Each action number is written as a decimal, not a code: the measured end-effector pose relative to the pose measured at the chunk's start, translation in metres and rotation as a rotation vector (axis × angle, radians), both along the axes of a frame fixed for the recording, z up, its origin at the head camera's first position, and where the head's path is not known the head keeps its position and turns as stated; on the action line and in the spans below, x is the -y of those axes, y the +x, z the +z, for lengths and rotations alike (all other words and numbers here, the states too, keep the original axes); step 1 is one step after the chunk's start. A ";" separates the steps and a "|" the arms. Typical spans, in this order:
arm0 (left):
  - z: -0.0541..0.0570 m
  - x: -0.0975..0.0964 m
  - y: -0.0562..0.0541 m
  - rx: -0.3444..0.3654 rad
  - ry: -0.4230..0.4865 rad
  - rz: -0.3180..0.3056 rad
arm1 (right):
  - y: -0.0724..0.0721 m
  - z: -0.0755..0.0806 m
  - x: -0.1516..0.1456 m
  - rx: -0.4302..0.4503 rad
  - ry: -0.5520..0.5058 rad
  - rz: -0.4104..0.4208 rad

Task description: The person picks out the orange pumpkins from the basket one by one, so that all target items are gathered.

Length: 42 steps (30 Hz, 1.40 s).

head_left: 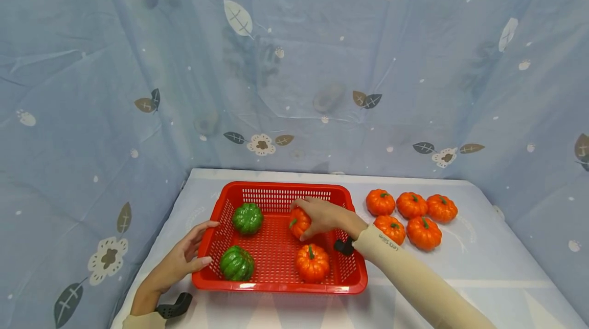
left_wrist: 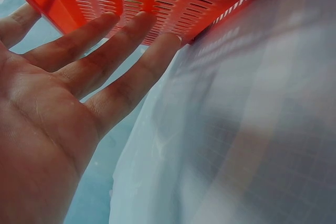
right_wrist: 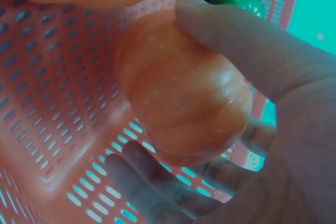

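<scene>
My right hand (head_left: pixel 323 215) grips a small orange pumpkin (head_left: pixel 299 223) inside the red plastic basket (head_left: pixel 276 287), near its back right. In the right wrist view, the thumb lies over that pumpkin (right_wrist: pixel 184 87) and the fingers reach round its far side. At the basket's left side is my left hand (head_left: pixel 180 258); its fingers (left_wrist: pixel 123 85) extend against the slotted outer wall, fairly straight. Another orange pumpkin (head_left: pixel 313 263) sits at the basket's front right. Two green pumpkins, one behind (head_left: pixel 248 218) and one in front (head_left: pixel 236 263), occupy its left half.
Several orange pumpkins (head_left: pixel 424 233) stand grouped on the white-covered table (head_left: pixel 488 262) to the right of the basket. A blue patterned curtain (head_left: pixel 294 73) hangs behind the table and along its sides. Black wrist mounts (head_left: pixel 175 306) are at both wrists.
</scene>
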<state>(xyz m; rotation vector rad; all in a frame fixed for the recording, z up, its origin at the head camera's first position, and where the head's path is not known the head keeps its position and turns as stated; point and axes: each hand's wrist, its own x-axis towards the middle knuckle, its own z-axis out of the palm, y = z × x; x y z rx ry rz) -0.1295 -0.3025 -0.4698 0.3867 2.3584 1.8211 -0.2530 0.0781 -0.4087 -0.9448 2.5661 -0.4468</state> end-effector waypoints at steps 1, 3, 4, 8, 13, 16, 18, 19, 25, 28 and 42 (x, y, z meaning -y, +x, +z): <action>0.000 0.000 0.000 -0.002 -0.002 0.001 | 0.000 0.000 0.000 -0.003 -0.006 0.003; 0.000 0.000 0.001 -0.007 -0.004 0.000 | -0.001 0.000 0.000 -0.013 -0.026 0.015; 0.000 0.000 0.001 -0.011 -0.007 0.000 | -0.001 0.000 0.001 -0.019 -0.040 0.023; -0.001 0.001 0.000 -0.022 -0.005 -0.005 | -0.001 0.001 0.001 -0.035 -0.101 0.051; -0.002 0.001 0.000 -0.026 -0.009 -0.004 | 0.001 0.002 0.001 -0.061 -0.140 0.039; -0.002 0.001 -0.001 -0.023 -0.008 -0.005 | 0.002 0.006 0.000 -0.075 -0.147 0.022; -0.002 0.001 -0.001 -0.017 0.000 -0.006 | 0.003 0.010 -0.002 -0.076 -0.164 0.013; -0.002 0.001 -0.001 -0.017 0.002 -0.007 | 0.004 0.012 -0.002 -0.075 -0.173 0.007; -0.002 0.002 -0.001 -0.022 0.016 -0.022 | 0.009 0.023 -0.009 -0.068 -0.229 -0.026; -0.001 0.001 -0.001 -0.020 0.026 -0.031 | 0.010 0.026 -0.014 -0.071 -0.266 -0.032; -0.002 0.002 0.000 -0.009 -0.001 -0.009 | 0.020 0.038 -0.044 -0.036 -0.390 -0.065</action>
